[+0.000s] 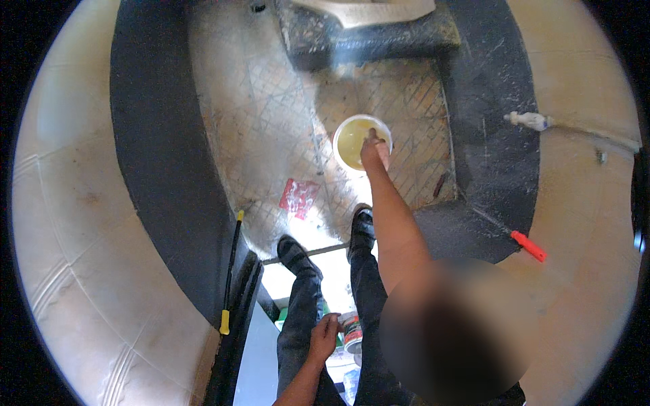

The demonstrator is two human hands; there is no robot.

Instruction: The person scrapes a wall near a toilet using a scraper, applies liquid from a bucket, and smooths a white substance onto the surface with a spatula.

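Note:
My right arm reaches forward to a white round tub (336, 147) on the tiled floor, which holds a yellowish liquid. My right hand (376, 150) is at the tub's right side, over or in the liquid. Its fingers look curled, and whatever they may hold is hidden. Lower down, my left hand (325, 334) hangs between my legs with its fingers loosely stretched and nothing visible in them. Behind it, a can with a red and dark label (353, 333) shows beyond the doorway.
A red and white flat packet (298, 196) lies before my shoes. A black rod with yellow ends (233, 271) leans at left. At right are a red-handled tool (528, 245) and a white fitting (531, 121). A dark raised block (372, 47) stands ahead under a pale curved piece (379, 12).

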